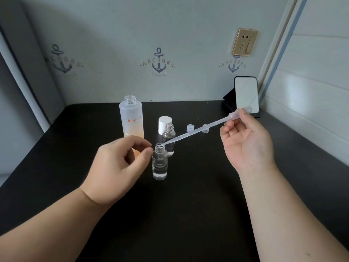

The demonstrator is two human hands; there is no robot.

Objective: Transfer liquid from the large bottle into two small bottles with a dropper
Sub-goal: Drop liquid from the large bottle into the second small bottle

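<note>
Dropper [204, 128], pinched by raised right hand [245, 140], slants into near bottle [159, 161].

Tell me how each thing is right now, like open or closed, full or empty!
Large bottle: upright, uncapped.
Near small bottle: upright, open, some clear liquid inside.
Far small bottle: upright, open.
White cap: off, standing on the table.
Dropper: slanted, tip at the near small bottle's mouth.
Right hand: pinches the dropper's bulb.
Left hand: fingers curled beside the near small bottle's neck.
</note>
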